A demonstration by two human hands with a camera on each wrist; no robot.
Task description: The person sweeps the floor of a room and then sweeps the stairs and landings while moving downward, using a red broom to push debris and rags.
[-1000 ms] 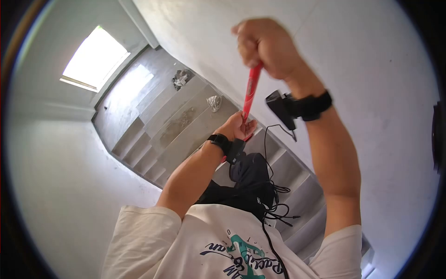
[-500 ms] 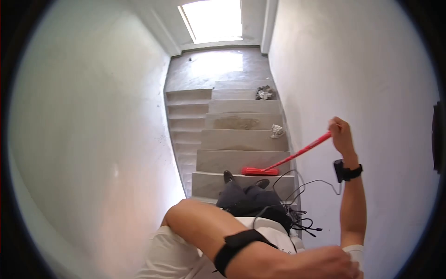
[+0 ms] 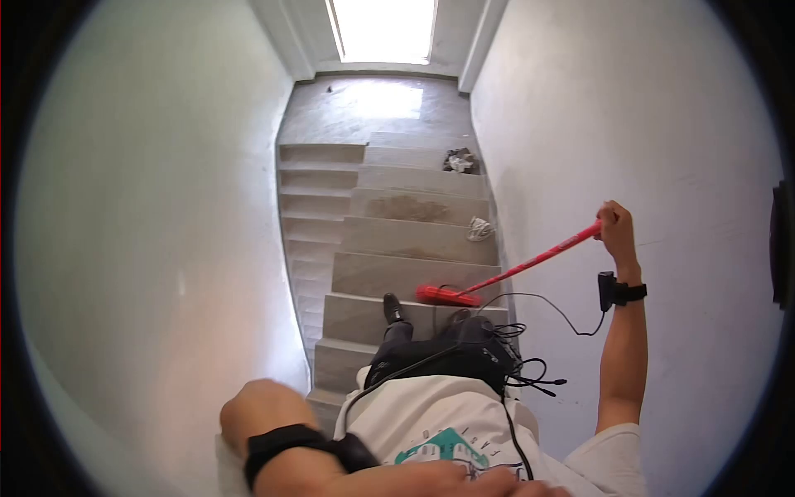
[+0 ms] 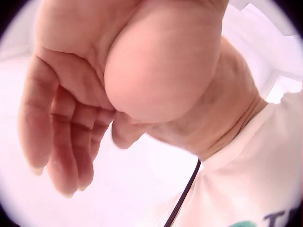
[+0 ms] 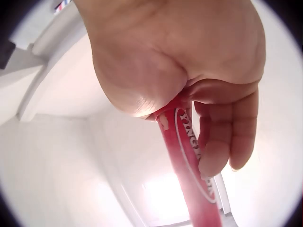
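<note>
Gripping the top end of the red broom (image 3: 530,263), your right hand (image 3: 614,228) is raised out beside the right-hand wall (image 3: 662,124). The right wrist view shows its fingers and thumb curled round the handle. From that hand the broom's long axis runs down and to your left, away from the wall. It ends at the bristle head (image 3: 437,295), which rests on the step (image 3: 373,277) just beyond your shoe (image 3: 393,308). So the broom lies below and ahead of the right hand, slanted rather than upright, and that hand alone is on it. Your left hand (image 4: 118,80) is well apart from the broom, close in front of your shirt (image 3: 431,414) at chest level. Its fingers hang relaxed and slightly bent, holding nothing. Further down the stairs, beyond the bristle head, crumpled scraps (image 3: 479,228) lie on the steps against the right wall. A black cable (image 3: 546,302) loops from your right wrist toward your waist.
</note>
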